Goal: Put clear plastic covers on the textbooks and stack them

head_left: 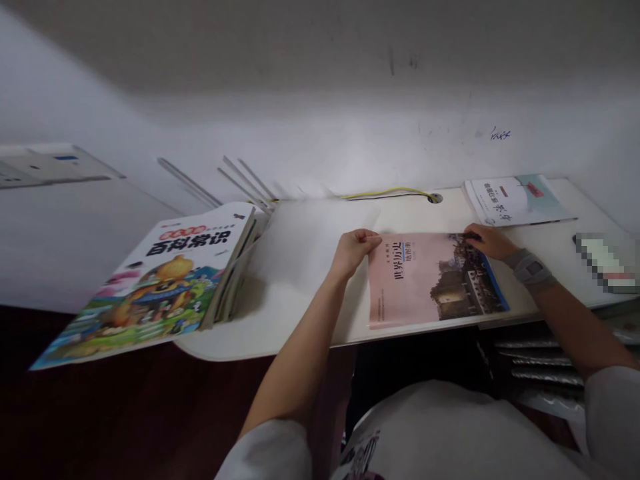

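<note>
World history atlas point(415, 280) lies flat on a white desk point(225, 348) with its pink cover up, close to the desk's near edge. I'm watching from afar through the single head camera, and both hands are on the atlas.

The left hand point(354, 252) has its fingers held together at the upper left corner, with the fingertips at the cover's edge. I can't tell whether it pinches the cover. The right hand point(490, 241) has its fingers together and slightly curved over the upper right corner, and again I can't tell if it pinches. Something small and dark by those fingers is too small for me to name. A grey wrist band point(530, 270) circles that wrist.

Left of the hands, a stack of books point(227, 280) topped by a colourful general-knowledge book point(165, 293) sits tilted, overhanging the desk's left end. Beyond the atlas, a pale paperback point(517, 200) lies near the white wall point(320, 133). A yellow-and-black cable point(385, 193) runs into a round desk grommet point(435, 198). At the right, a pixelated object point(607, 263) is too blurred to identify.
</note>
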Motion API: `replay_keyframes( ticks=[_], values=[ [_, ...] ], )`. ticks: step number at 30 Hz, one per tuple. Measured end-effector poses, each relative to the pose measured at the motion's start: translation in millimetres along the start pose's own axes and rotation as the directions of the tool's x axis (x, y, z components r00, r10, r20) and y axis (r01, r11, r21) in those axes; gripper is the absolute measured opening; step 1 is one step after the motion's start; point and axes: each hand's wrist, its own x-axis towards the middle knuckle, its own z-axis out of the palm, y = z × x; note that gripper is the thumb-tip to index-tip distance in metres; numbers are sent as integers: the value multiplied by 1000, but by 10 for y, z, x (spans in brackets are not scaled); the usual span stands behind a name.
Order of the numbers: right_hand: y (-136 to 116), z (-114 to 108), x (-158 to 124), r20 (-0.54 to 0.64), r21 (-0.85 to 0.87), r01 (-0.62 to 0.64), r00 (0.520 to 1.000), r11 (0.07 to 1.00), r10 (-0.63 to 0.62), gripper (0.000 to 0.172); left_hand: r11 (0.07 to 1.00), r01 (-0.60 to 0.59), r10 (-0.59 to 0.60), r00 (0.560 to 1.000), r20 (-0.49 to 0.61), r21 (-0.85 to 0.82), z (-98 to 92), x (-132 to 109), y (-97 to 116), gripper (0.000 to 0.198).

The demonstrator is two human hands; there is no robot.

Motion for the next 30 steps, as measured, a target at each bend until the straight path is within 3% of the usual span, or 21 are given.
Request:
replay_keyframes(
  ticks=[3,6,9,12,14,17,21,25,27,30],
  values=[
    [40,-127,-68,24,104,-70,997,992,68,24,1000,-6,6,1000,-27,-18,7,-7,-34,30],
    [87,-203,-83,-40,264,-158,984,951,174,30,998,17,-18,1000,-21,-66,19,20,-72,29],
    [118,-198,-37,-131,489,-240,930,839,343,33,979,92,-90,996,20,-183,34,71,-106,33],
    [126,-129,31,-117,687,-258,883,679,454,36,944,190,-175,982,76,-269,60,119,-138,38],
    [127,-73,63,-103,722,-272,867,637,487,36,935,239,-226,971,80,-260,86,141,-159,41],
    [144,10,79,-133,651,-316,847,690,514,39,964,256,-256,967,5,-80,128,162,-193,42],
    [202,125,66,-201,379,-421,832,824,517,46,952,259,-250,965,-78,161,147,203,-231,39],
    [258,209,84,-211,256,-473,824,843,526,49,924,215,-187,975,-117,316,124,252,-232,31],
    [284,223,112,-205,194,-487,829,852,520,49,858,162,-114,985,-128,487,123,267,-218,24],
    [312,223,151,-183,91,-501,841,861,509,46,678,96,-45,995,-89,729,144,276,-185,22]
  ],
)
